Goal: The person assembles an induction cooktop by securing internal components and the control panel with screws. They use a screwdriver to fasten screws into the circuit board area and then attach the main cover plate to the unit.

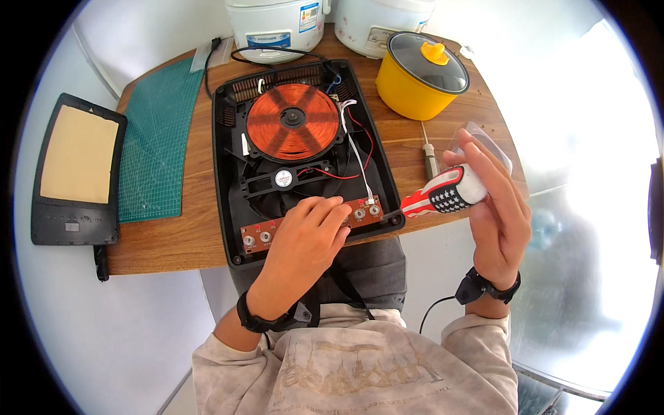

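Observation:
An opened induction cooker's black base [225, 173] lies on the table, its copper coil [277, 111] exposed. At its near end is a long brown circuit board [259, 235] with round metal buttons. My left hand [304, 232] is over the middle of this board, fingers bent down onto it and hiding part of it. My right hand [501, 207] is closed around the thick handle of a screwdriver [446, 194], red and white with a dark starred band. The screwdriver points left at the base's near right corner; whether its tip touches a screw cannot be made out.
A second screwdriver [430, 162] lies right of the base, near a clear plastic tray [494, 142]. A yellow pot [415, 90] and two white cookers [277, 28] stand behind. Left are a green cutting mat [155, 145] and a dark panel [76, 214]. A black cable [211, 62] crosses the back.

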Motion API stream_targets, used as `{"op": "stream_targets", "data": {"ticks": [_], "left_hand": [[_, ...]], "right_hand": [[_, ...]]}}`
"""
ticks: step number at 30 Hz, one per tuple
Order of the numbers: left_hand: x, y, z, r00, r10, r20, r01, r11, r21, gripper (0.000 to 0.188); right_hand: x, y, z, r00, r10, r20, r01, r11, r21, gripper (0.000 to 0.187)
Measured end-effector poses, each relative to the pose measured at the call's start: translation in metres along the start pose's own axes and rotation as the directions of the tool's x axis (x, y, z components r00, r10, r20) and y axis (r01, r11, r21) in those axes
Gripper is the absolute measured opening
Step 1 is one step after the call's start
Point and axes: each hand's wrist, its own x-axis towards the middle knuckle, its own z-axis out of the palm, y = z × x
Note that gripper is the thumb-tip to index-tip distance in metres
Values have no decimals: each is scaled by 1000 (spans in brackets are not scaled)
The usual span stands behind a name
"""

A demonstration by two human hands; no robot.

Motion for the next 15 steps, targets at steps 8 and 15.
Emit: {"op": "stream_targets", "data": {"ticks": [8,15], "left_hand": [[11,12,4,998,57,-38,-56,998,36,34],[26,11,30,981,193,13,-191,979,-76,34]], "right_hand": [[-1,8,9,995,3,-95,1,999,39,47],[11,-8,10,989,-142,-50,140,989,-58,34]]}}
